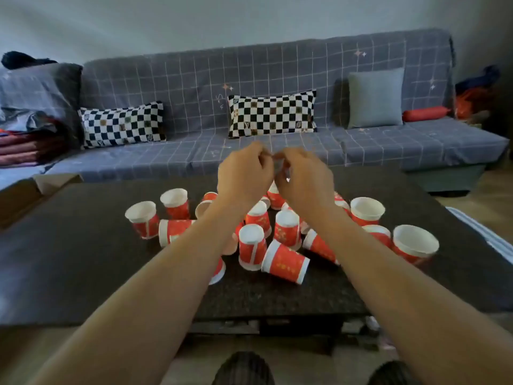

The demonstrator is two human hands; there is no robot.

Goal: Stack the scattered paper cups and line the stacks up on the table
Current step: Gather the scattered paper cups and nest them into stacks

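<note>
1. The left hand (244, 173) is raised above the far side of the table (83, 245), its back to the camera and its fingers curled inward to a narrow pinch at the tips.
2. The right hand (304, 176) is raised just beside it, fingers likewise curled, and the fingertips of the two hands meet.
3. Something small and blurred shows between the fingertips; whether either hand grips it, and what it is, cannot be told.
4. Neither hand touches the paper cups (277, 232), which lie below the forearms, scattered in a loose cluster near the table's middle.
5. Some cups stand mouth up, some upside down, and some lie on their sides; none are stacked.
6. One upright cup (415, 243) stands at the right edge of the cluster.
7. A sofa (194, 79) with checkered cushions (272, 113) stands behind the table.
</note>
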